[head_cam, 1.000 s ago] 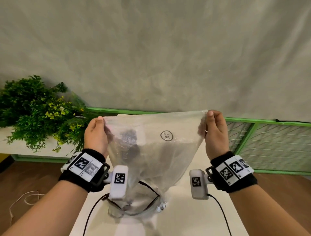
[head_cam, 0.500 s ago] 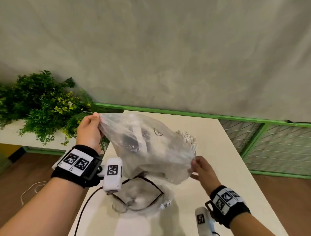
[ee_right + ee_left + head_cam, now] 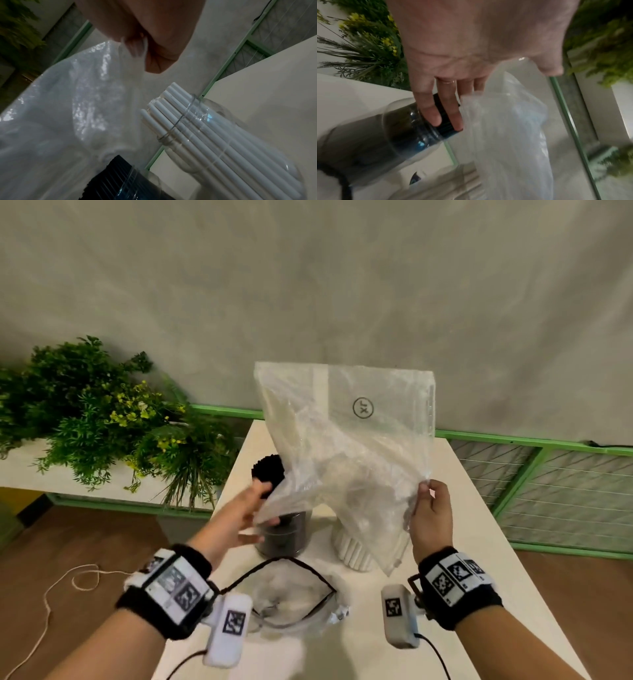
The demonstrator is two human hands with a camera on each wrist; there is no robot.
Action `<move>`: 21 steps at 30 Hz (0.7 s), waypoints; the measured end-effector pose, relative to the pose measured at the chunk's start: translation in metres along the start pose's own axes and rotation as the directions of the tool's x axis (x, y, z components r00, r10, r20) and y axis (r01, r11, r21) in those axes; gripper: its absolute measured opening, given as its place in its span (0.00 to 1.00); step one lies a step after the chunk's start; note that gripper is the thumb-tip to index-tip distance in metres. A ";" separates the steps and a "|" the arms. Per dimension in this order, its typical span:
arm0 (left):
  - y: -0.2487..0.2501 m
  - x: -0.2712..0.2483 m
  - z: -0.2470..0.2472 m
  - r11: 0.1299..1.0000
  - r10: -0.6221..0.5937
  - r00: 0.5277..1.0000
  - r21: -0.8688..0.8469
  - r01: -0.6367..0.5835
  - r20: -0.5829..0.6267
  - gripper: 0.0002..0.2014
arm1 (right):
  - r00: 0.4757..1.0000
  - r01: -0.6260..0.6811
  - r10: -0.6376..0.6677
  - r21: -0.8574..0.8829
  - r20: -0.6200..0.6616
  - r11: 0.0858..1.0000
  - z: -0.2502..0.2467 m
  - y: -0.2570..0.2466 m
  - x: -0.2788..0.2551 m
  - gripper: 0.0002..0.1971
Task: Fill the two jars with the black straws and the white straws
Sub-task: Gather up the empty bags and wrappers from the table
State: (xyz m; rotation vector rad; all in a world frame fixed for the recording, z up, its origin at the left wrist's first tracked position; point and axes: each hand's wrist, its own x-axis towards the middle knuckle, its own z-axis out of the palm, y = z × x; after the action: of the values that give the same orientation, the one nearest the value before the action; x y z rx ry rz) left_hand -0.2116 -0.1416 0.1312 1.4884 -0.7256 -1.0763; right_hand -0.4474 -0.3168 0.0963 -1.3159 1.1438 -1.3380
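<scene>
Both jars are already standing filled on the counter (image 3: 479,529): the jar of black straws (image 3: 267,474) on the left and the jar of white straws (image 3: 197,129) just beside it on the right, so the filling step is looking finished and the person is now dealing with the empty plastic bag (image 3: 346,446). The right hand (image 3: 430,518) is pinching the lower edge of the bag between thumb and fingers and is holding it up in front of the jars. The left hand (image 3: 239,518) is lying open, fingers nearly straight; its fingertips (image 3: 435,119) are reaching beside the black straws and the bag's edge, gripping neither, as far as I can tell. I think the next move is calling for putting the bag aside without catching the straw tops, since a snag could tip a jar.
</scene>
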 end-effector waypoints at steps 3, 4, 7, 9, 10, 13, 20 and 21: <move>-0.016 0.000 0.015 0.991 0.065 0.998 0.121 -0.064 -0.003 0.23 | 1.000 -0.012 0.012 0.014 0.015 1.000 0.001 0.003 0.002 0.07; -0.019 0.003 0.016 0.989 0.080 0.995 0.132 -0.072 -0.056 0.15 | 0.998 -0.029 0.026 0.049 0.055 0.998 -0.001 0.002 -0.002 0.06; -0.025 0.012 0.017 0.993 0.076 0.985 0.105 -0.060 -0.155 0.07 | 0.935 -0.095 0.094 -0.016 0.342 0.995 -0.008 0.001 -0.019 0.26; -0.032 0.017 0.014 0.984 0.092 0.975 0.166 -0.059 -0.200 0.07 | 0.835 -0.071 0.153 -0.172 0.529 0.983 -0.014 0.008 -0.033 0.44; -0.036 0.019 0.010 0.976 0.107 0.967 0.208 -0.058 -0.233 0.08 | 0.801 -0.049 0.167 -0.215 0.575 0.975 -0.017 0.013 -0.037 0.48; -0.042 0.025 -0.006 0.987 0.081 0.922 0.156 -0.023 -0.380 0.12 | 0.874 -0.025 0.131 -0.227 0.467 0.974 -0.031 0.026 -0.031 0.39; -0.081 0.023 -0.029 0.916 -0.304 0.923 0.192 0.352 -0.238 0.08 | 0.830 -0.009 0.260 -0.454 0.494 0.891 -0.056 0.052 -0.022 0.21; -0.082 0.021 -0.030 0.881 -0.337 0.919 0.275 0.384 -0.204 0.07 | 0.830 -0.045 0.279 -0.439 0.483 0.897 -0.055 0.051 -0.021 0.20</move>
State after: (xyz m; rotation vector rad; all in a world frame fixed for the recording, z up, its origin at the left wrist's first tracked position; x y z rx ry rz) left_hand -0.1849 -0.1312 0.0457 2.0143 -0.5357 -1.1458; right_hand -0.5016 -0.3029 0.0423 -1.7105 1.1324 -0.5371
